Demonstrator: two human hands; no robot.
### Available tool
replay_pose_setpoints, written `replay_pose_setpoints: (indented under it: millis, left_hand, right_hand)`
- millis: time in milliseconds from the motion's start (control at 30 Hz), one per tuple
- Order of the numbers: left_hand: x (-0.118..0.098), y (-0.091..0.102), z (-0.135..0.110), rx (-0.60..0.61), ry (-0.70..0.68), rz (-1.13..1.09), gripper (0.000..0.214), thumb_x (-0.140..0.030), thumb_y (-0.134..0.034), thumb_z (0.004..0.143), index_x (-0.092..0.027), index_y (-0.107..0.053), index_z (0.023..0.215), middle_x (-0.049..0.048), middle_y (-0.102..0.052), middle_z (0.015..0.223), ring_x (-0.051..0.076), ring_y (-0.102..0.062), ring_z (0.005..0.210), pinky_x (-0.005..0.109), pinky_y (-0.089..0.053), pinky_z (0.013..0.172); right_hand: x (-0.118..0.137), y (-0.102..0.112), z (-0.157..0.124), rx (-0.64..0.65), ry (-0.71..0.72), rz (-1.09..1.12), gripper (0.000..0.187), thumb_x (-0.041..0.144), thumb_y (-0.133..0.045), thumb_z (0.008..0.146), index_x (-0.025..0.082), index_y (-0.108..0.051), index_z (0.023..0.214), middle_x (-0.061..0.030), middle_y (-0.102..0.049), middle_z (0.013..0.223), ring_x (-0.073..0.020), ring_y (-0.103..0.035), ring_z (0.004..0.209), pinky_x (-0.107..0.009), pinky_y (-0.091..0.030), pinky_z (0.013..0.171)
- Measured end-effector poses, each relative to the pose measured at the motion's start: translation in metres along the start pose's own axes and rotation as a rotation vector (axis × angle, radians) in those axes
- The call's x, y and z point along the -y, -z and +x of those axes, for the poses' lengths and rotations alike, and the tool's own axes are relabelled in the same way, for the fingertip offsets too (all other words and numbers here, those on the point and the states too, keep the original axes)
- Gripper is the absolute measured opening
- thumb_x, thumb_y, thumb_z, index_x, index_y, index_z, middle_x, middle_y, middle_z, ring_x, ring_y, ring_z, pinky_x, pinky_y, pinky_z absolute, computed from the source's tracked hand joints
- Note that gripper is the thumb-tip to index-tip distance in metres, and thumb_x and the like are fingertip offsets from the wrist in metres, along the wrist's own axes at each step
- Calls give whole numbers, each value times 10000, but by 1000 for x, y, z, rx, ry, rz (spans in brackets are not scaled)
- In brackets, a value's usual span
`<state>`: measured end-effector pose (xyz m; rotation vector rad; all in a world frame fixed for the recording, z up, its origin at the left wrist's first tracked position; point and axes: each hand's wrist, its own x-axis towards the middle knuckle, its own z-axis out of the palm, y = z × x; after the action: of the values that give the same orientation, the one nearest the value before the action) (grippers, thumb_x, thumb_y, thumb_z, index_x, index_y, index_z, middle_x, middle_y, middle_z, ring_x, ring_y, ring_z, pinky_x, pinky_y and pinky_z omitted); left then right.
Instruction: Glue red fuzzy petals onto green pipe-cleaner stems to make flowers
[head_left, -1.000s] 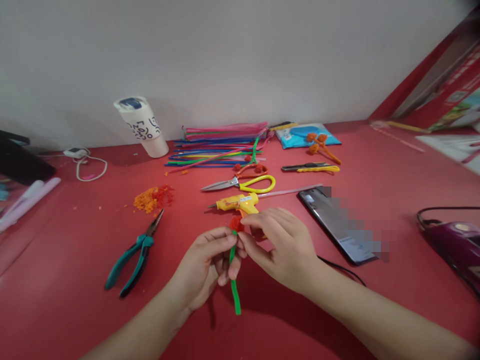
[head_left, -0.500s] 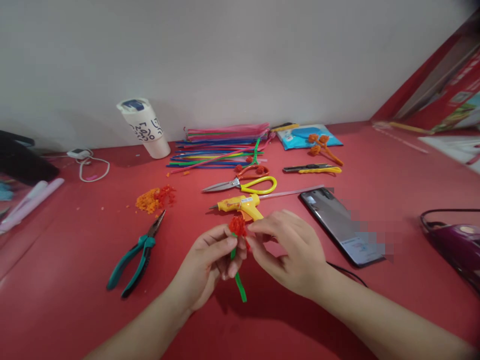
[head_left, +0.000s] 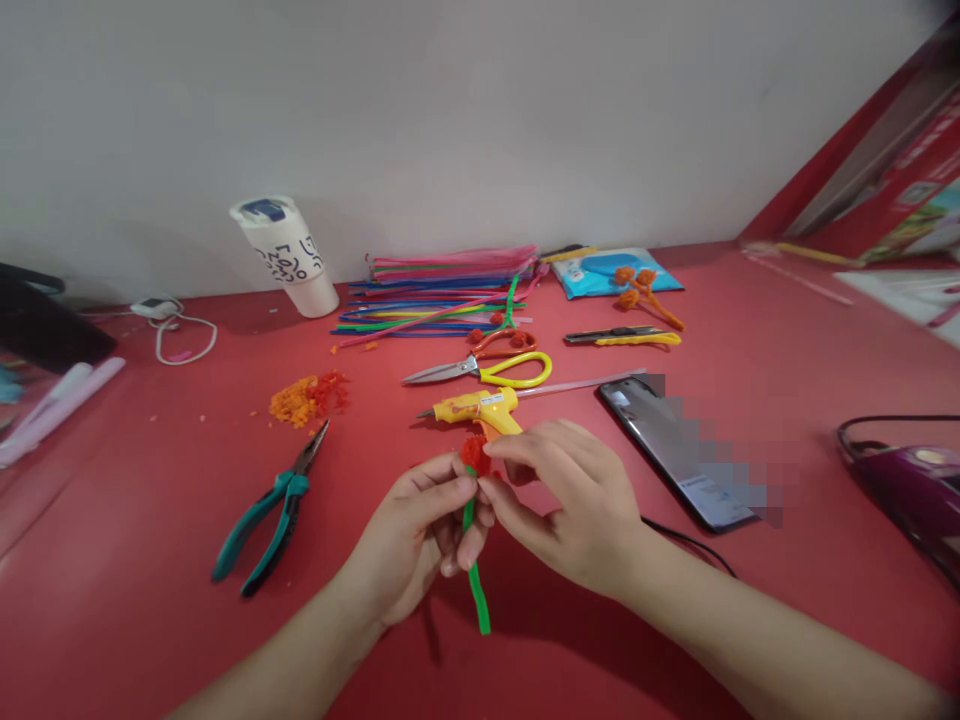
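Head view: left hand [head_left: 412, 530] clamped on one green stem [head_left: 478, 598], lower end hanging below grip. One red tuft [head_left: 474, 454] atop stem, just above grip. Right hand [head_left: 574, 500], fingertips at tuft's right edge; cannot tell whether clamped. Beyond grip: one glue gun [head_left: 466, 408], one pair of scissors [head_left: 469, 367]. Left: one pair of pliers [head_left: 288, 487]. Right: one phone [head_left: 667, 445].

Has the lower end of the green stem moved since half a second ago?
Yes: the lower end of the green stem moved down the picture, away from the yellow glue gun.
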<state>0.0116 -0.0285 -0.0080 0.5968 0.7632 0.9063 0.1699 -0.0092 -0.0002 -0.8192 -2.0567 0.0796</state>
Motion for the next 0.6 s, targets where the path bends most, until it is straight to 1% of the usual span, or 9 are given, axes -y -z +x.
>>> replay_pose_setpoints:
  millis: [167,333,600]
  left_hand:
    - [0,1,0,14,3,7,147,-248,-637,753,-122,-586,694,0,-593,607,24,-459,355,124,-246,307]
    - [-1,1,0,18,4,1,136,-237,-634,757,-121,-596,696,-2,-592,601,25,-459,355,123,-249,307]
    - [0,1,0,30,-6,-21,121,-211,-616,777,-117,-610,701,-3,-600,609,21,-474,360,111,-257,312]
  right_hand:
    - [-1,-1,-1,-15,-2,-12,88,180,-563,834,189,-542,920,-8,-659,707,-132,-588,613,-279,-400,593]
    - [-2,-2,-3,-3,-12,-13,118,166,-561,834,191,-536,947,-12,-663,726,-137,-592,630,-284,-404,602]
    - [0,-2,0,-10,-3,-15,112,144,-568,823,179,-527,921,-6,-652,711,-131,-579,607,-279,-394,585]
